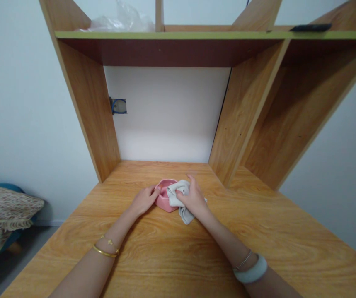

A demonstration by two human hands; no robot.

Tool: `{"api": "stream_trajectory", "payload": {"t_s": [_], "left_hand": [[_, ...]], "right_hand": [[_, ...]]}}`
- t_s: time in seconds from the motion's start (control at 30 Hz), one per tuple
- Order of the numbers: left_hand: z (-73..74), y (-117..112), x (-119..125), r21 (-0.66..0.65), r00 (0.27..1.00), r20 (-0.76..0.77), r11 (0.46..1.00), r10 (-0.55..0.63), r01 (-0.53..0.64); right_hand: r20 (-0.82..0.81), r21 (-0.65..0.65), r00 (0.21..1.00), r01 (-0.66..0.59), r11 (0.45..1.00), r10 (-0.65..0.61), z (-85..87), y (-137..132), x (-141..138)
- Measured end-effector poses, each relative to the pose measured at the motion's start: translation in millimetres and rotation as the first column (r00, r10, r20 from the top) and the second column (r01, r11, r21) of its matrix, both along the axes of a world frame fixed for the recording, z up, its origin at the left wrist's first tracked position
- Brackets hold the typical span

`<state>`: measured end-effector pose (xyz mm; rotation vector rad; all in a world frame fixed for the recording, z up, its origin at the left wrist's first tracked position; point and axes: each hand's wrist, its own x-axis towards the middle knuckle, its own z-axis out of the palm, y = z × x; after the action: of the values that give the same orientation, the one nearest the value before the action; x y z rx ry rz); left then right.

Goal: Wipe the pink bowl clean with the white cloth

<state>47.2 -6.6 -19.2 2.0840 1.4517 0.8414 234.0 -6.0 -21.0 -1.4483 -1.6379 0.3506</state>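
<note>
A pink bowl (166, 204) with angular sides sits on the wooden desk (165, 252). My left hand (146, 199) grips its left rim, thumb over the edge and fingers mostly hidden against the outer wall. In my right hand (193, 198) is a light grey cloth (186, 214), pinched at the bowl's right side. Part of the cloth lies over the right rim, and a loose end hangs down in front towards the desk. The cloth and my right hand hide the right part of the bowl.
Wooden side panels (86, 99) and a green-edged shelf (165, 36) frame the desk's back. On that shelf lie a clear plastic bag (122, 20) and a dark flat object (311, 27). A wall box with blue cable (119, 106) shows behind. At left, a patterned blanket (6, 207) covers blue furniture.
</note>
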Motion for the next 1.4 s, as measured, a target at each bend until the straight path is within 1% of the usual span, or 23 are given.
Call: {"api": "stream_trajectory", "payload": {"t_s": [0.07, 0.1, 0.17, 0.27, 0.4, 0.5, 0.6, 0.7, 0.77, 0.83, 0.9, 1.03, 1.1, 1.17, 1.27, 1.33, 1.4], "left_hand": [[1.3, -1, 1, 0.018, 1.000, 0.013, 1.000, 0.000, -0.001], [2.0, -2, 2, 0.029, 1.000, 0.025, 1.000, -0.002, 0.001], [3.4, -3, 4, 0.060, 0.999, 0.047, 0.998, -0.014, 0.011], [5.2, -4, 8, 0.126, 0.999, 0.033, 0.992, -0.025, 0.021], [6.0, -6, 13, 0.191, 1.000, -0.013, 0.982, 0.004, -0.001], [6.7, -8, 15, 0.209, 1.000, 0.004, 0.977, -0.030, 0.029], [8.7, -11, 16, 0.216, 0.997, 0.031, 0.974, -0.069, 0.061], [10.6, -14, 17, 0.190, 0.999, 0.020, 0.981, -0.030, 0.026], [9.9, -15, 18, 0.155, 1.000, 0.024, 0.988, 0.017, -0.020], [7.1, -15, 19, 0.119, 0.997, 0.053, 0.991, 0.050, -0.056], [3.2, -13, 22, 0.094, 0.995, 0.091, 0.994, 0.047, -0.056], [-1.7, -14, 31, 0.103, 0.983, 0.181, 0.995, -0.021, 0.002], [-0.9, -15, 36, 0.137, 0.972, 0.233, 0.991, -0.038, 0.006], [1.9, -18, 38, 0.169, 0.965, 0.262, 0.985, -0.015, -0.030], [8.2, -21, 35, 0.195, 0.970, 0.240, 0.977, 0.043, -0.092], [12.6, -23, 32, 0.216, 0.981, 0.188, 0.972, 0.047, -0.088], [16.3, -25, 29, 0.238, 0.992, 0.120, 0.970, 0.025, -0.053]], "right_hand": [[-0.087, -0.183, 0.995, -0.071, 0.981, 0.056, 1.1, 3, 1], [-0.109, -0.248, 0.991, -0.099, 0.964, 0.074, 1.9, 5, 2], [-0.112, -0.314, 0.991, -0.109, 0.943, 0.077, 3.2, 6, 4], [-0.118, -0.346, 0.991, -0.093, 0.934, 0.055, 3.4, 7, 7], [-0.159, -0.338, 0.986, -0.102, 0.936, 0.050, 1.8, 9, 13], [-0.137, -0.323, 0.989, -0.098, 0.941, 0.055, 1.2, 12, 16], [-0.120, -0.304, 0.992, -0.077, 0.950, 0.043, -0.5, 13, 16], [-0.120, -0.277, 0.993, -0.041, 0.960, 0.008, -6.0, 13, 15], [-0.136, -0.210, 0.991, -0.019, 0.978, -0.010, -11.9, 12, 14], [-0.181, -0.112, 0.983, -0.006, 0.994, -0.014, -18.0, 11, 13], [-0.256, -0.056, 0.967, -0.018, 0.998, 0.003, -22.3, 10, 11], [-0.406, -0.100, 0.913, -0.083, 0.991, 0.036, -21.9, 5, 5], [-0.429, -0.113, 0.902, -0.109, 0.988, 0.051, -19.5, 3, 2], [-0.415, -0.104, 0.907, -0.127, 0.986, 0.073, -18.3, 4, 0], [-0.367, -0.059, 0.926, -0.125, 0.990, 0.095, -19.7, 8, 1], [-0.344, -0.041, 0.934, -0.118, 0.992, 0.097, -21.6, 13, 3], [-0.331, -0.038, 0.939, -0.112, 0.993, 0.094, -22.5, 16, 5]]}}
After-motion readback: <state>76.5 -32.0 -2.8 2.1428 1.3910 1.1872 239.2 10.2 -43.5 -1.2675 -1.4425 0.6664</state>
